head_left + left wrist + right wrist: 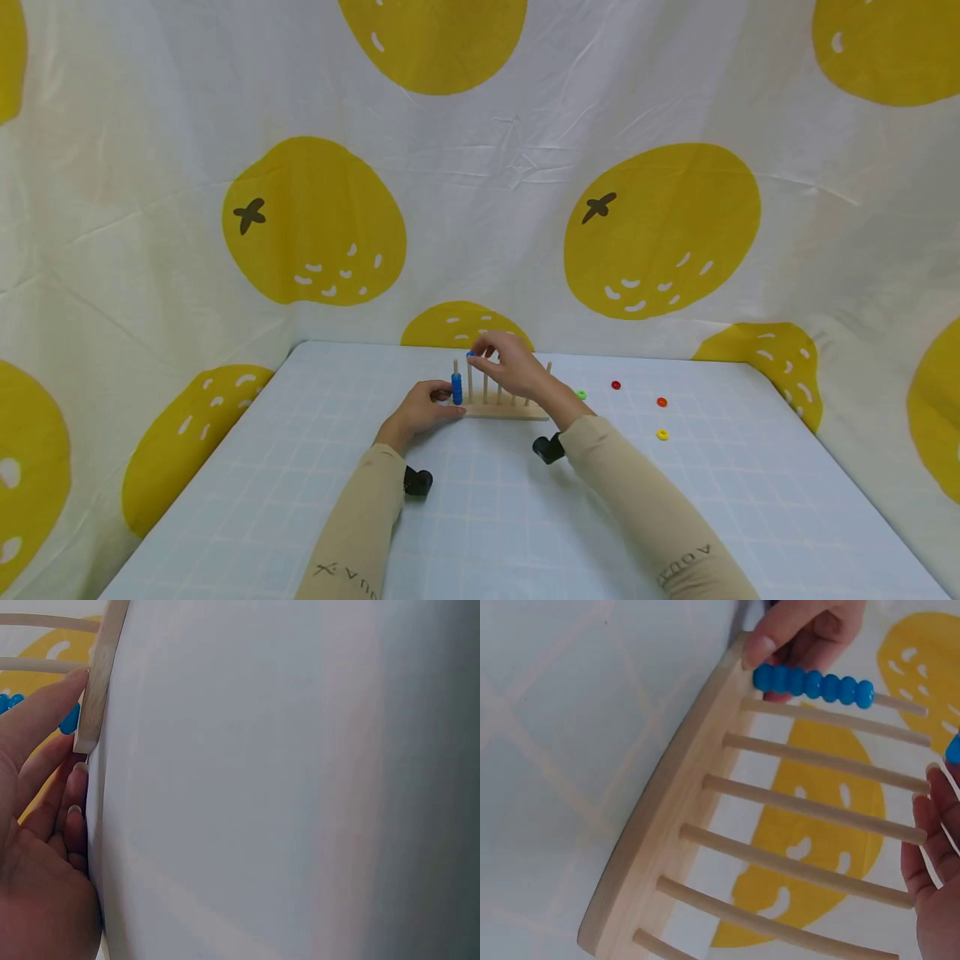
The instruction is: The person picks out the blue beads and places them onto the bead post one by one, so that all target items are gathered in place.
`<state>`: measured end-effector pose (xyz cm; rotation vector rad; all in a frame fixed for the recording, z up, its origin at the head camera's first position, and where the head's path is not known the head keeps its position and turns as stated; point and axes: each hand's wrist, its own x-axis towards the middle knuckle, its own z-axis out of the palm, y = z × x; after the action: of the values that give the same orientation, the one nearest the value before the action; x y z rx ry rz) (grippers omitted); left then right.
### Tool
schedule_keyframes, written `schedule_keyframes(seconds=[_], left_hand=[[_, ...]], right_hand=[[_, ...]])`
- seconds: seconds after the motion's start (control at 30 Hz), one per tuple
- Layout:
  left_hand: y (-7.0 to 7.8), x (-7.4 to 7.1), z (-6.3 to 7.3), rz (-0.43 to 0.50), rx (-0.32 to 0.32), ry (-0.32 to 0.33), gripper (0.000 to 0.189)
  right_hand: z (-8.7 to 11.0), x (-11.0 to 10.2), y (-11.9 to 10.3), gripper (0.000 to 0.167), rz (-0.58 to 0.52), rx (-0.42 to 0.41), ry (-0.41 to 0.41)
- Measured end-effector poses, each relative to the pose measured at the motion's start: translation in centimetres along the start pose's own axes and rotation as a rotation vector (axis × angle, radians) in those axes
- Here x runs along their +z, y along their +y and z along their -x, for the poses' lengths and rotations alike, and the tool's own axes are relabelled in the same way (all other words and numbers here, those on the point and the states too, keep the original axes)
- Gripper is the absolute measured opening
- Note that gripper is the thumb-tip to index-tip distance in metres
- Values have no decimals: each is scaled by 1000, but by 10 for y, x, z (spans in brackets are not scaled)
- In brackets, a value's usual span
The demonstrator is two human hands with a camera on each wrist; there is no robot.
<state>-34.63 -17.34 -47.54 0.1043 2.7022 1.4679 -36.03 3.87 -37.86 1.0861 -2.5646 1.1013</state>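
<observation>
A wooden peg rack (506,411) with several upright pegs stands toward the back of the table. Blue beads (814,684) are stacked on its leftmost peg, whose tip shows above them. My left hand (423,407) grips the left end of the rack's base, thumb in front and the other fingers behind. Between thumb and fingertips, my right hand (513,367) pinches a single blue bead (470,355) at the top of the second peg from the left. The other pegs (810,799) carry no beads; in the head view my right hand partly covers them.
Right of the rack lie loose beads: a green one (581,394), a red one (616,385), an orange one (662,402) and a yellow one (662,434). A white curtain (480,233) printed with yellow fruit hangs behind the pale table (480,533).
</observation>
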Motion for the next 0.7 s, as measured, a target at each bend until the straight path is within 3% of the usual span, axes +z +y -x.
schedule_keyframes(seconds=[0.7], left_hand=[[2,-1,2,-12,15,-5,50]], right_hand=[[-12,28,-1,14,15,44,19]])
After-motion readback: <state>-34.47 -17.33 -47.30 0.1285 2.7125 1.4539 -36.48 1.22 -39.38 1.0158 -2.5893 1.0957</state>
